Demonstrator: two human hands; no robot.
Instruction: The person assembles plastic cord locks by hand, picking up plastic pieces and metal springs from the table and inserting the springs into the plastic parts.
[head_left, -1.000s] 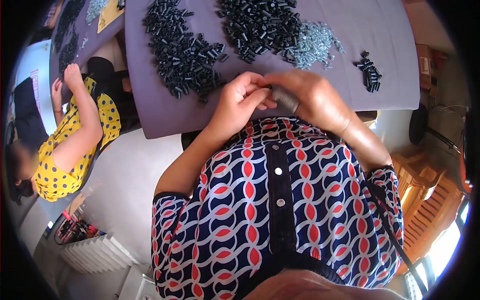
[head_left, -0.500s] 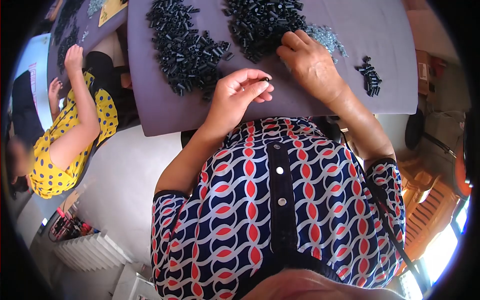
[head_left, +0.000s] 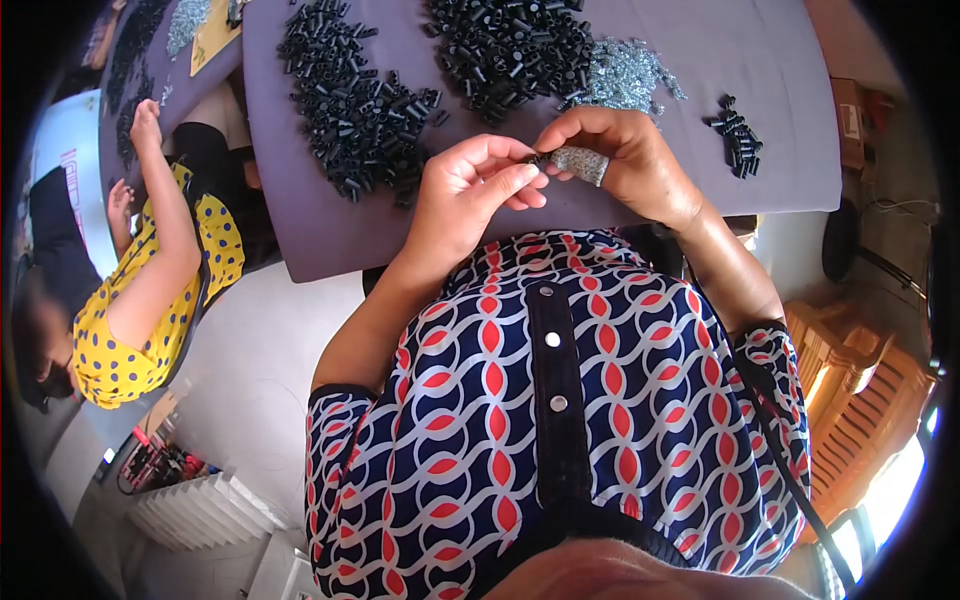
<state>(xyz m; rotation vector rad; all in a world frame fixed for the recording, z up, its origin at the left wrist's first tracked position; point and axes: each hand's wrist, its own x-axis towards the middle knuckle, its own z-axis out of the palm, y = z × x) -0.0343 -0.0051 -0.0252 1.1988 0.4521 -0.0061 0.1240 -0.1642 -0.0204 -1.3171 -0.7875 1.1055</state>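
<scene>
Just above the table's near edge, my left hand point(head_left: 475, 185) pinches a small black plastic piece point(head_left: 538, 158) between thumb and fingers. My right hand point(head_left: 635, 165) meets it there, its fingertips closed against the same spot. Whatever the right fingertips pinch is too small to make out. A grey speckled wrap point(head_left: 580, 165) covers one digit of the right hand. Beyond the hands lie a heap of black cylindrical parts point(head_left: 510, 60) and a pile of small clear, shiny parts point(head_left: 625, 75). Another heap of black tube-like pieces point(head_left: 350, 120) spreads to the left.
A small cluster of black parts point(head_left: 738, 138) sits on the right of the grey-purple table point(head_left: 780, 60). At left, a person in a yellow dotted top point(head_left: 150, 300) works at another table. Wooden furniture point(head_left: 860, 390) stands on the right, and a cardboard box point(head_left: 848, 115) behind.
My right hand has come back from the black heap toward me and turned, bringing its fingertips to the piece in my left hand. The left hand stays nearly still.
</scene>
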